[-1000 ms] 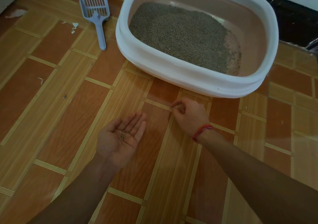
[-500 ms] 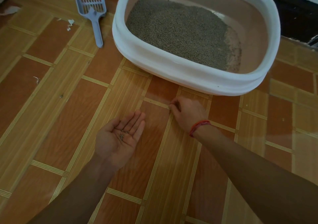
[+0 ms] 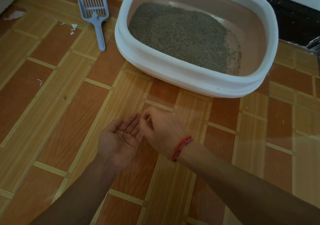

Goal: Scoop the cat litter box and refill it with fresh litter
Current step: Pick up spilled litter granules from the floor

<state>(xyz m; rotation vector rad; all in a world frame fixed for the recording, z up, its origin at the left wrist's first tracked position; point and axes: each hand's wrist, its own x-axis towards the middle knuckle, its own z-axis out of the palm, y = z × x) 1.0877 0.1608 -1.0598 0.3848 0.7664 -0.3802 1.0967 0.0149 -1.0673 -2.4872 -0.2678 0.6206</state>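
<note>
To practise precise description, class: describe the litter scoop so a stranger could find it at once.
Find the big white-rimmed litter box on the floor. Just left of it lies the scoop. It alone is pale blue, with a slotted head and short handle.

The litter box point(image 3: 190, 77) stands on the floor point(image 3: 52, 121) ahead and to the right, and its raised white rim blocks a low path there. The scoop point(image 3: 97, 19) lies just beside its left wall. The floor further left is open, with only small white scraps point(image 3: 74, 26).
</note>
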